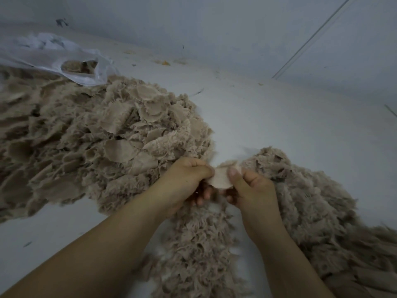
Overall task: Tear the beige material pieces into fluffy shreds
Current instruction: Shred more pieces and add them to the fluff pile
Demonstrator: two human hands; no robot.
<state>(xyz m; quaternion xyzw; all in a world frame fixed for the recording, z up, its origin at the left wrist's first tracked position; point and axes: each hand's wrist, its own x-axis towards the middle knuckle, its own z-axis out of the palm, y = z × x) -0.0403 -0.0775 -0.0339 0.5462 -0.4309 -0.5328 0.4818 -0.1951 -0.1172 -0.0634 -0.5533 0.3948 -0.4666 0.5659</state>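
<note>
Beige piece (221,177) sits low centre in the head view, held up between both hands just above the shredded stuff. Flat, roughly oval, pale face toward the camera, fuzzy along its top edge.

Left hand (186,181) grips the piece's left edge: thumb on top, fingers curled under. Right hand (250,186) pinches the right edge, thumb pressed on the front face, fingers curled behind. Both hands closed on the same piece, knuckles nearly touching across it. Forearms come in from the bottom edge, bare.

Shredded heap (296,203) lies directly under and to the right of the hands, fluffy, running from just behind the right hand down to the bottom right corner. A strip of the same fluff (197,250) runs between the forearms toward the bottom edge.

Unshredded pile (90,134) fills the left half: many flat oval pieces with frayed edges, overlapping, its near edge touching the left hand's back.

White plastic bag (53,54) at upper left, lying on the far edge of that pile, mouth open, a few beige pieces visible inside.

All on a pale floor (279,117). Small scraps of debris (165,63) near the wall (214,29). Thin dark line (311,37) runs diagonally up the wall at upper right.
</note>
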